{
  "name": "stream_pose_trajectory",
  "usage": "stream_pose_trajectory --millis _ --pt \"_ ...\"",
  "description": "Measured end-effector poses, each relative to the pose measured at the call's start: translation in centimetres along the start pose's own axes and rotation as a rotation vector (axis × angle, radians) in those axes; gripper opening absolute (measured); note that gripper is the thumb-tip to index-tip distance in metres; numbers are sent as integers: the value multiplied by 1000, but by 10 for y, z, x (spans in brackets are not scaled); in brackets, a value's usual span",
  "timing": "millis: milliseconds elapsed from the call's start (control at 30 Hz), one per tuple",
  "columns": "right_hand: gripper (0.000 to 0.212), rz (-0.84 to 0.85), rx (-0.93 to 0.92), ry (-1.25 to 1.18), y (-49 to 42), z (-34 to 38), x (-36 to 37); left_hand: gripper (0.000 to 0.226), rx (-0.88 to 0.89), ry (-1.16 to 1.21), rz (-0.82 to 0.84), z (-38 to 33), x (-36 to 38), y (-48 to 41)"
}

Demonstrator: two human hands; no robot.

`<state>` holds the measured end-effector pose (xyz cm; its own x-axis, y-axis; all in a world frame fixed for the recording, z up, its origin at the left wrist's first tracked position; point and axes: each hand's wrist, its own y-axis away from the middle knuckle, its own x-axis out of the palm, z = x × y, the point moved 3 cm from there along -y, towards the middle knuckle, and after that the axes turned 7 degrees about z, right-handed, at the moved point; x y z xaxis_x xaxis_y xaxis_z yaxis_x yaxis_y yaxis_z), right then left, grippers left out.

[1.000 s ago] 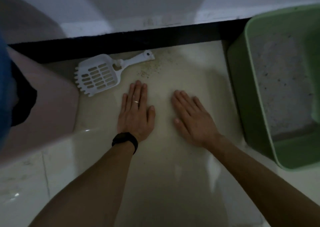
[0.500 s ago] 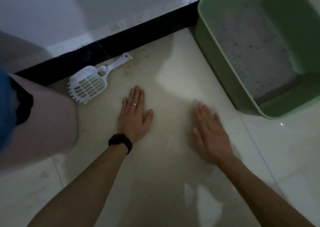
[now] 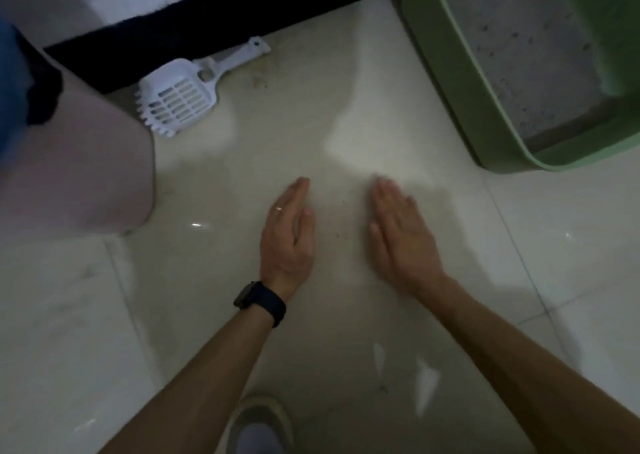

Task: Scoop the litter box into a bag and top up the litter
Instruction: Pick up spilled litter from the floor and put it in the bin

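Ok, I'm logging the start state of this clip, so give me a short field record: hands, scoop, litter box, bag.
left hand: fingers straight, holds nothing, low at the floor; ring, dark wristband
right hand: fingers straight, holds nothing, beside the left
scoop: white, slotted, lying on the floor by the dark baseboard, untouched
litter box: green, upper right, grey litter inside
bag: none in view
task stage: scooping not yet begun
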<state>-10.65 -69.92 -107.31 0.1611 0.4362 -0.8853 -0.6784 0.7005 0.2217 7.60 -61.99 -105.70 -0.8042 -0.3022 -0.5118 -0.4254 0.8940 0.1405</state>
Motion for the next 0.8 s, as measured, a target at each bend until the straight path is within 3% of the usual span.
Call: stream_pose_trajectory --millis 100,167,333,433,500,567,667,800 --pt "62 25 252 -25 -26 -17 -16 54 -46 -220 -79 27 -26 18" --pt "65 78 279 10 -41 -13 -13 62 -122 -363 -85 43 -35 39" --pt "65 206 -15 117 -32 28 13 68 -246 -669 69 61 -13 82" --pt "63 256 -209 128 12 49 30 67 -242 -692 74 58 -2 69" --pt "62 245 -211 53 36 47 30 66 -170 -680 102 50 5 49" --pt "63 154 -86 -13 50 33 19 66 -110 -705 121 45 9 24" --pt "67 2 248 -58 72 1 5 66 -66 -726 172 35 13 -15" --pt "72 -12 570 -59 99 -22 17 65 81 -704 321 18 29 -30"
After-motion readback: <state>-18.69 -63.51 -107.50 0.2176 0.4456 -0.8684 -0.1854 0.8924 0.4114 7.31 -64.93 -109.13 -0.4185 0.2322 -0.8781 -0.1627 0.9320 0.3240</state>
